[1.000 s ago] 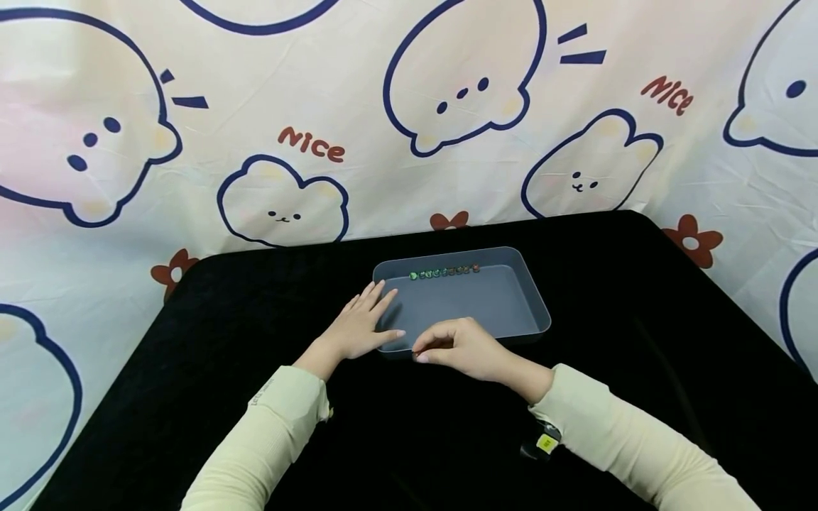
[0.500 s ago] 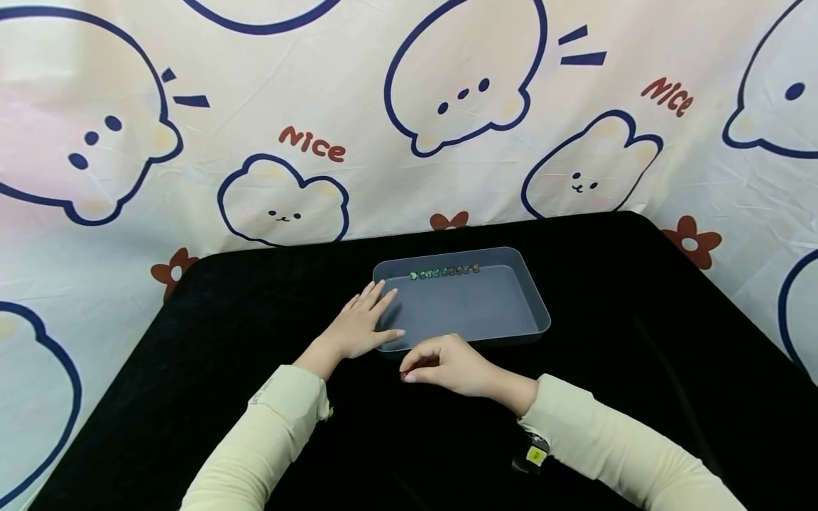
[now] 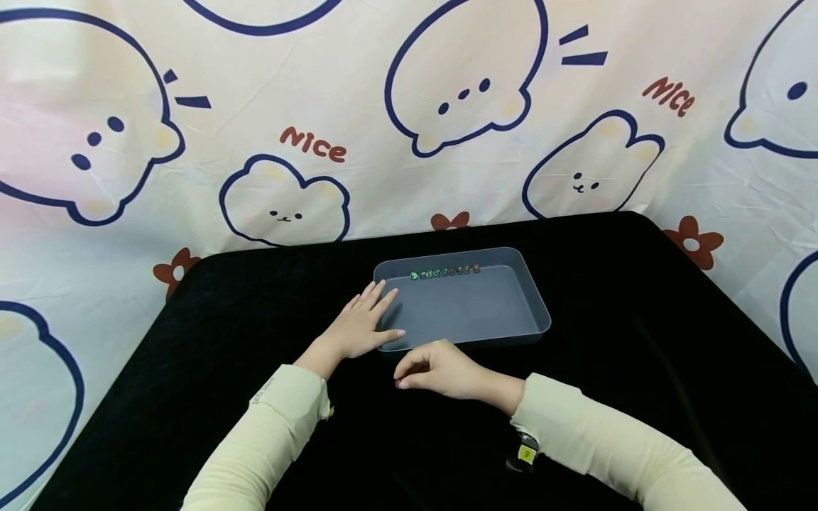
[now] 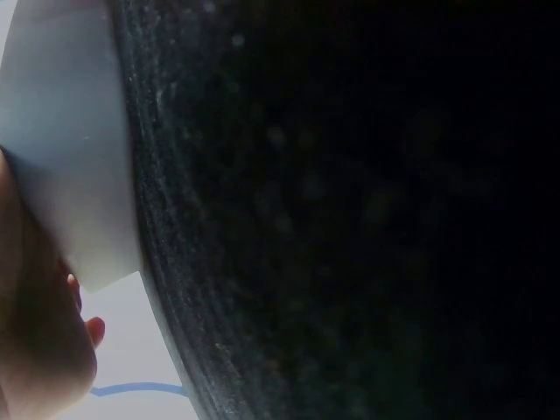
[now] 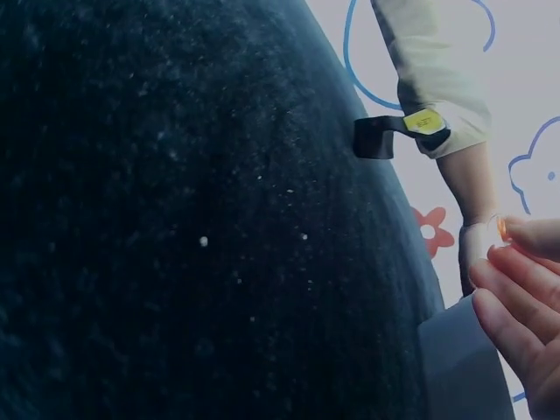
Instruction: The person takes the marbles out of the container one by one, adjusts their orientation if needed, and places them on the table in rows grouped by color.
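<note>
My right hand (image 3: 444, 369) is just in front of the tray's near wall, low over the black cloth. Between its thumb and fingertips it pinches a small glass marble (image 5: 501, 228), clear with an orange-red streak. Fingers spread and straight, my left hand (image 3: 360, 328) rests over the left rim of a shallow grey rectangular tray (image 3: 476, 312). Along the tray's far side runs a row of several small marbles (image 3: 444, 272), green toward the left and reddish brown toward the right. The left wrist view shows mostly black cloth, with the tray's outer wall (image 4: 70, 131) beside a hand.
A black cloth (image 3: 255, 305) covers the table under the tray. Behind and beside it hangs a pale curtain (image 3: 377, 184) with cartoon bears and flowers. Each sleeve carries a wrist camera; the right one has a black mount with a yellow label (image 3: 527, 453).
My right hand has drawn back from the tray's near rim, toward me and slightly left, still pinching the marble. The left hand, the tray and the row of marbles stay in place.
</note>
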`<action>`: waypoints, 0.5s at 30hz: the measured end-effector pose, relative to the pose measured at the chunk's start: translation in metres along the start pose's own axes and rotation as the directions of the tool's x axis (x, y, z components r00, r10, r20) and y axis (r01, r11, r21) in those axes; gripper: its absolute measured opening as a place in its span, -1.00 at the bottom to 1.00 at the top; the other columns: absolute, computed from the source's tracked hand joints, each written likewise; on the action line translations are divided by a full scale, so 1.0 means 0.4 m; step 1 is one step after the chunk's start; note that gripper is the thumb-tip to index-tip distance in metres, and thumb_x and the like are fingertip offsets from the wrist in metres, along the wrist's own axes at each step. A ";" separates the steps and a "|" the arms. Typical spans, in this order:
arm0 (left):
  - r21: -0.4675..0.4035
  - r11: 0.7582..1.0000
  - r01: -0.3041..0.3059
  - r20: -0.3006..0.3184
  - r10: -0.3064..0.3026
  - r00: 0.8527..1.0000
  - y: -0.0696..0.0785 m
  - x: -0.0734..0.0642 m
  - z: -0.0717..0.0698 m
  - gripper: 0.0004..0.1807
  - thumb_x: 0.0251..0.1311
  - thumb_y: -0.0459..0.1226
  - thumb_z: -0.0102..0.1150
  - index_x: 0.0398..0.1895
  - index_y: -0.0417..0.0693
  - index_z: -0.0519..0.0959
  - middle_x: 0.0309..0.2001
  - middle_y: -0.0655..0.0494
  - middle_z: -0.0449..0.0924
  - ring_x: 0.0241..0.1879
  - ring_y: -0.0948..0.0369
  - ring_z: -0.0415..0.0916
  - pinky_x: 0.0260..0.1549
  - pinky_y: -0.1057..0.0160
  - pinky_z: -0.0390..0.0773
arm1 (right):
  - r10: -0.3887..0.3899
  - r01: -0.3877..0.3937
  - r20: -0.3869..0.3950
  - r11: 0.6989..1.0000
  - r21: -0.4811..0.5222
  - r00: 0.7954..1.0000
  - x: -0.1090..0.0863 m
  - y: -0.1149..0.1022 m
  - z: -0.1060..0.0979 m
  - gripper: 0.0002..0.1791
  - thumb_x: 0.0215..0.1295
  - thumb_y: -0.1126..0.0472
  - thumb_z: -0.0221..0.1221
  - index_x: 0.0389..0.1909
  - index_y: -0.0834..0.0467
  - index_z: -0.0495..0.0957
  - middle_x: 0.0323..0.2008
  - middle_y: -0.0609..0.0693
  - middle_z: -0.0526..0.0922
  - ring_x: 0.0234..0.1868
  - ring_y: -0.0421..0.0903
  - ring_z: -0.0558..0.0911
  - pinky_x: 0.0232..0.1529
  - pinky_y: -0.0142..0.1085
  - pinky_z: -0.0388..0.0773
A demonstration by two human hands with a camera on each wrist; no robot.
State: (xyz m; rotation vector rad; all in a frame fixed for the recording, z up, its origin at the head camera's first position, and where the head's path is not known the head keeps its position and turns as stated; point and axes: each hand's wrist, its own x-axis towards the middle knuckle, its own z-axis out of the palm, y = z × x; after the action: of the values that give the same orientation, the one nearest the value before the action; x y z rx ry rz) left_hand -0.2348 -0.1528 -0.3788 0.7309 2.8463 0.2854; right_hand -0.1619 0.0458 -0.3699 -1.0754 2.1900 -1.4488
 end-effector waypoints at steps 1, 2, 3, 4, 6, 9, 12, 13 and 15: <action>0.000 1.000 -0.004 -0.003 0.004 1.000 0.000 0.000 0.000 -0.10 -0.01 0.35 -0.31 0.34 0.11 -0.17 0.34 0.04 -0.35 0.28 0.15 -0.47 0.17 0.02 -0.24 | 0.002 -0.002 0.004 1.000 -0.010 1.000 0.002 0.002 0.002 -0.85 0.07 0.28 0.16 -0.34 0.25 0.60 -0.33 -0.02 0.62 -0.28 -0.28 0.55 -0.24 -0.45 0.44; 0.001 1.000 -0.006 -0.006 0.006 1.000 0.000 0.000 0.000 -0.10 0.00 0.34 -0.31 0.34 0.11 -0.17 0.34 0.04 -0.34 0.28 0.14 -0.46 0.17 0.02 -0.24 | -0.001 0.001 0.007 1.000 -0.019 1.000 0.005 0.003 0.004 -0.85 0.07 0.27 0.16 -0.35 0.24 0.60 -0.34 -0.03 0.62 -0.29 -0.29 0.55 -0.24 -0.45 0.44; 0.006 1.000 -0.005 -0.009 0.005 1.000 0.000 0.000 0.001 -0.10 0.00 0.34 -0.31 0.34 0.11 -0.17 0.34 0.04 -0.34 0.28 0.15 -0.46 0.17 0.02 -0.24 | -0.002 0.003 0.011 1.000 -0.029 1.000 0.007 0.004 0.006 -0.86 0.07 0.27 0.16 -0.35 0.23 0.60 -0.34 -0.04 0.62 -0.30 -0.30 0.54 -0.25 -0.46 0.44; 0.010 1.000 -0.007 -0.012 0.007 1.000 0.000 0.000 0.001 -0.10 0.00 0.34 -0.31 0.34 0.10 -0.16 0.34 0.03 -0.34 0.28 0.14 -0.46 0.17 0.02 -0.23 | -0.006 0.007 0.016 0.999 -0.040 1.000 0.009 0.005 0.008 -0.86 0.07 0.27 0.17 -0.35 0.23 0.60 -0.35 -0.05 0.62 -0.31 -0.31 0.54 -0.26 -0.46 0.44; 0.019 1.000 -0.009 -0.017 0.009 1.000 -0.001 0.001 0.002 -0.10 -0.01 0.35 -0.32 0.34 0.11 -0.17 0.34 0.03 -0.33 0.29 0.14 -0.46 0.17 0.01 -0.23 | -0.013 0.014 0.026 0.998 -0.065 1.000 0.013 0.007 0.012 -0.86 0.06 0.25 0.17 -0.36 0.20 0.61 -0.37 -0.08 0.62 -0.34 -0.34 0.53 -0.28 -0.47 0.44; 0.025 1.000 -0.009 -0.019 0.010 1.000 -0.002 0.002 0.003 -0.09 -0.01 0.36 -0.34 0.34 0.12 -0.18 0.34 0.03 -0.34 0.28 0.15 -0.46 0.17 0.02 -0.23 | -0.022 0.025 0.039 0.996 -0.090 0.999 0.017 0.012 0.020 -0.88 0.05 0.25 0.18 -0.37 0.19 0.61 -0.40 -0.10 0.62 -0.38 -0.37 0.53 -0.31 -0.48 0.44; 0.022 1.000 -0.009 -0.019 0.010 1.000 -0.002 0.002 0.004 -0.09 -0.02 0.36 -0.35 0.34 0.13 -0.18 0.34 0.04 -0.34 0.28 0.15 -0.46 0.17 0.02 -0.23 | -0.028 0.033 0.048 0.994 -0.108 0.998 0.023 0.018 0.028 -0.89 0.04 0.26 0.19 -0.38 0.18 0.61 -0.41 -0.12 0.61 -0.39 -0.38 0.52 -0.32 -0.49 0.44; 0.021 1.000 -0.010 -0.019 0.011 1.000 -0.001 0.002 0.004 -0.10 -0.01 0.36 -0.34 0.34 0.12 -0.18 0.34 0.03 -0.34 0.28 0.15 -0.46 0.17 0.02 -0.23 | -0.028 0.033 0.052 0.993 -0.113 0.998 0.025 0.019 0.031 -0.89 0.04 0.27 0.19 -0.39 0.18 0.61 -0.42 -0.12 0.61 -0.39 -0.38 0.52 -0.32 -0.50 0.43; 0.022 1.000 -0.008 -0.017 0.008 1.000 -0.001 0.002 0.004 -0.09 -0.01 0.36 -0.35 0.34 0.12 -0.18 0.34 0.03 -0.34 0.29 0.14 -0.46 0.17 0.02 -0.23 | -0.027 0.035 0.062 0.992 -0.125 0.998 0.030 0.024 0.038 -0.90 0.04 0.27 0.19 -0.40 0.17 0.61 -0.42 -0.13 0.61 -0.39 -0.40 0.52 -0.31 -0.51 0.43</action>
State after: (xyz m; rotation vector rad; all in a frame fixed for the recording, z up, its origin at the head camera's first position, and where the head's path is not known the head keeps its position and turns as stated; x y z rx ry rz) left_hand -0.2353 -0.1527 -0.3805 0.7482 2.8678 0.2628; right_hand -0.1648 0.0294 -0.3834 -1.1837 2.2573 -1.2881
